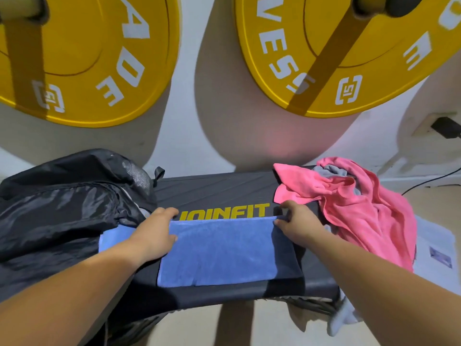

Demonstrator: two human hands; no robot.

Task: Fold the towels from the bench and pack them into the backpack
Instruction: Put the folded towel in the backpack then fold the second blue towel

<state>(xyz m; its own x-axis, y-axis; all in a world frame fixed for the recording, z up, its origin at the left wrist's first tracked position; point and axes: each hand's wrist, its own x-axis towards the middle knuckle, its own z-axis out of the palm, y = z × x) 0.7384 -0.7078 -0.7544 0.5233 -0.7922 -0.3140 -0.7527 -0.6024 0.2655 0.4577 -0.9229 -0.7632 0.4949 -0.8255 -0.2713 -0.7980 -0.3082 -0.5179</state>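
Step in hand: folding the first towel; nothing looks packed yet.

Blue towel [219,253] lies flat across the middle of the tabletop [212,188], its far edge just near of the yellow lettering. Its left end runs under the left forearm towards the backpack [62,208]; its right end is in shadow.

Left hand [154,231]: on the far left part of the towel, fingers curled over the far edge, thumb on top of the cloth. Reads as a grip on that edge.
Right hand [299,223]: at the far right corner, thumb and fingers pinching the cloth.
Both hands are therefore narrow and holding the same far edge, well apart from each other.

Backpack: black, slumped on the left end of the tabletop, touching the towel's left end. Cannot tell whether its main opening is unzipped.

Remaining work: pink towel [361,208] heaped at the right end, with a grey towel [331,171] showing under its far side. Both unfolded. A pale grey cloth [341,318] hangs off the near right corner.

Judgement on next move: bring the far edge towards the near edge, keeping both corners level so the halves line up, then flatten. A further fold across is likely needed before it fits the backpack. Risk: the left end snagging on the backpack.
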